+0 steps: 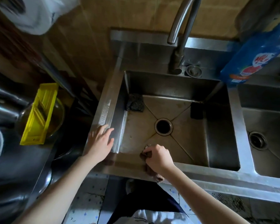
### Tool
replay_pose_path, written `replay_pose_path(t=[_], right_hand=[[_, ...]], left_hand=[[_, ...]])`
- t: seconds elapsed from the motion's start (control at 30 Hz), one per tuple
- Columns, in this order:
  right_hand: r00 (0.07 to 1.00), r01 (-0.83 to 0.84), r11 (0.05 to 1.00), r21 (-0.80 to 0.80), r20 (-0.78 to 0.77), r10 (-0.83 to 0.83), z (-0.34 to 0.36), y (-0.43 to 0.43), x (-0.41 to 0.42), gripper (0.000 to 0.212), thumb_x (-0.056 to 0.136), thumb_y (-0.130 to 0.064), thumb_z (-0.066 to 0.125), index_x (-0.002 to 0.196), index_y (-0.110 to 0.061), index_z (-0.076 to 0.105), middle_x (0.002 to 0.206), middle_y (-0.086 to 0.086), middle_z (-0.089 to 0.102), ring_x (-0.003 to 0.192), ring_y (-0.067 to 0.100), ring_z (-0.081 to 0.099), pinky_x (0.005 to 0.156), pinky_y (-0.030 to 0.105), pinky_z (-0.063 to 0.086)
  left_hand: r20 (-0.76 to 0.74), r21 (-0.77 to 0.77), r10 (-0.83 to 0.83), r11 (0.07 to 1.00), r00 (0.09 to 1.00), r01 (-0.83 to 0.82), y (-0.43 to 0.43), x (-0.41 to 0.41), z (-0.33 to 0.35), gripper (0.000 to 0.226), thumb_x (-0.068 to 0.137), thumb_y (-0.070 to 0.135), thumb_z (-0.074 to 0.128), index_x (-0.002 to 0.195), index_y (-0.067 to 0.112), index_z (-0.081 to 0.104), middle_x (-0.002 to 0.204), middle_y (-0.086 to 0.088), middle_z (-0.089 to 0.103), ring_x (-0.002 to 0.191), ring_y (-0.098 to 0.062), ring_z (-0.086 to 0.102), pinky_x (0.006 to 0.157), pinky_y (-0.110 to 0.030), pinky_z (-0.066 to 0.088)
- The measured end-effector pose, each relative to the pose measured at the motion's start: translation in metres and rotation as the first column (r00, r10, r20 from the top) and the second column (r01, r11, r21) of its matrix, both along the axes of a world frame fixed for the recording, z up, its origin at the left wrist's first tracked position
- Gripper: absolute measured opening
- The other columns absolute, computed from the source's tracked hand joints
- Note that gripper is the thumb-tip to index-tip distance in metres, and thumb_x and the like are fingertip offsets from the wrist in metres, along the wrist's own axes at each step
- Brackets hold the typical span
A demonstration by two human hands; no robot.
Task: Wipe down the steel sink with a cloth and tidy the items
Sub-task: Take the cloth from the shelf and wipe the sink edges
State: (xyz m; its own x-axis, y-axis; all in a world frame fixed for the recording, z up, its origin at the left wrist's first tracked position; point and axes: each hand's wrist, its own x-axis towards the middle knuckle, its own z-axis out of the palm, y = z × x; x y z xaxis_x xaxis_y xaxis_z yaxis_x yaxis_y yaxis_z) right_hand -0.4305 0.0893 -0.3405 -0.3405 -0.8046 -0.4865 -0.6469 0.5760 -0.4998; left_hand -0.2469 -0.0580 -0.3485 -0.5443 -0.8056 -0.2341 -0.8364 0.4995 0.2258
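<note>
The steel sink (218,131) fills the middle of the head view, with a round drain (163,126) in its floor. My right hand (158,157) grips a brown cloth (153,172) against the sink's near wall; the cloth's tail hangs over the front rim. My left hand (101,140) rests flat with straight fingers on the sink's left rim. A dark steel-wool scrubber (135,103) lies in the far left corner of the basin. A black sponge (196,112) sits by the right wall.
A curved faucet (179,33) arches over the back. A blue detergent bag (252,55) stands at the back right, above a second basin (268,131). A yellow slicer (40,114) lies across a glass bowl (59,111) on the left. A white plastic bag (39,13) hangs top left.
</note>
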Motion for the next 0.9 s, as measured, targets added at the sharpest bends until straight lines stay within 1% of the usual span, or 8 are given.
replay_pose_path(t=[0.2,0.3,0.5,0.57,0.7,0.77,0.83,0.9], right_hand=[[0.969,0.005,0.999,0.038,0.245,-0.014,-0.007,-0.036,-0.013,0.038,0.07,-0.009,0.065,0.103,-0.026,0.074,0.106,-0.008,0.072,0.1,0.011,0.064,0.079,0.014,0.044],[0.963,0.035,0.999,-0.022,0.27,-0.028,-0.014,-0.053,-0.017,0.039,0.071,-0.005,0.066,0.106,-0.021,0.073,0.106,-0.006,0.072,0.101,0.009,0.064,0.08,0.011,0.042],[0.872,0.352,0.932,-0.084,0.392,-0.294,-0.031,-0.098,-0.017,0.047,0.072,0.005,0.062,0.114,-0.016,0.07,0.113,-0.002,0.069,0.104,0.014,0.065,0.091,0.029,0.053],[0.829,0.423,0.902,-0.081,0.436,-0.35,-0.038,-0.115,-0.017,0.05,0.073,0.009,0.059,0.117,-0.014,0.068,0.113,0.0,0.069,0.102,0.017,0.066,0.089,0.03,0.054],[0.746,0.562,0.824,-0.065,0.471,-0.471,-0.052,-0.147,-0.008,0.047,0.078,0.004,0.061,0.122,-0.012,0.062,0.102,-0.007,0.065,0.089,0.006,0.062,0.075,0.008,0.043],[0.672,0.628,0.777,-0.028,0.524,-0.524,-0.059,-0.159,0.002,0.047,0.079,0.005,0.061,0.123,-0.011,0.059,0.101,-0.006,0.063,0.087,0.004,0.059,0.072,0.005,0.041],[0.612,0.644,0.764,0.023,0.584,-0.534,-0.068,-0.166,0.014,0.039,0.078,0.008,0.06,0.113,-0.009,0.064,0.098,0.0,0.067,0.087,0.01,0.062,0.07,0.009,0.044],[0.615,0.602,0.797,0.046,0.61,-0.5,-0.076,-0.168,0.028,0.027,0.077,0.01,0.059,0.097,-0.006,0.068,0.087,0.004,0.069,0.079,0.013,0.062,0.063,0.009,0.045]], left_hand=[[0.005,-0.028,0.03,0.999,1.0,-0.03,-0.025,0.004,0.001,0.043,0.087,0.027,0.058,0.129,0.019,0.051,0.143,-0.005,0.04,0.121,-0.03,0.049,0.104,-0.05,0.029],[-0.002,-0.035,0.033,0.999,0.999,-0.033,-0.042,0.0,0.0,0.043,0.087,0.026,0.058,0.129,0.018,0.051,0.144,-0.006,0.04,0.124,-0.032,0.046,0.104,-0.05,0.028],[0.001,-0.058,0.025,0.998,1.0,-0.025,-0.074,-0.014,-0.003,0.044,0.089,0.024,0.056,0.132,0.019,0.048,0.146,-0.01,0.038,0.127,-0.033,0.043,0.105,-0.051,0.027],[-0.005,-0.063,0.019,0.998,1.0,-0.019,-0.084,-0.019,-0.006,0.045,0.09,0.023,0.054,0.134,0.019,0.046,0.147,-0.01,0.037,0.129,-0.032,0.04,0.105,-0.05,0.027],[0.008,-0.081,-0.007,0.997,1.0,0.008,-0.102,-0.031,-0.013,0.047,0.092,0.027,0.05,0.138,0.02,0.041,0.15,-0.009,0.032,0.134,-0.029,0.035,0.106,-0.049,0.025],[0.003,-0.091,-0.025,0.996,1.0,0.026,-0.111,-0.039,-0.017,0.048,0.093,0.032,0.05,0.139,0.021,0.04,0.151,-0.008,0.03,0.135,-0.028,0.034,0.107,-0.048,0.025],[0.0,-0.107,-0.046,0.993,0.999,0.045,-0.12,-0.047,-0.018,0.051,0.092,0.037,0.05,0.139,0.02,0.04,0.151,-0.007,0.031,0.134,-0.028,0.035,0.106,-0.048,0.026],[0.002,-0.108,-0.065,0.992,0.998,0.065,-0.131,-0.051,-0.018,0.052,0.091,0.04,0.052,0.139,0.02,0.042,0.151,-0.007,0.032,0.134,-0.027,0.035,0.105,-0.048,0.027]])
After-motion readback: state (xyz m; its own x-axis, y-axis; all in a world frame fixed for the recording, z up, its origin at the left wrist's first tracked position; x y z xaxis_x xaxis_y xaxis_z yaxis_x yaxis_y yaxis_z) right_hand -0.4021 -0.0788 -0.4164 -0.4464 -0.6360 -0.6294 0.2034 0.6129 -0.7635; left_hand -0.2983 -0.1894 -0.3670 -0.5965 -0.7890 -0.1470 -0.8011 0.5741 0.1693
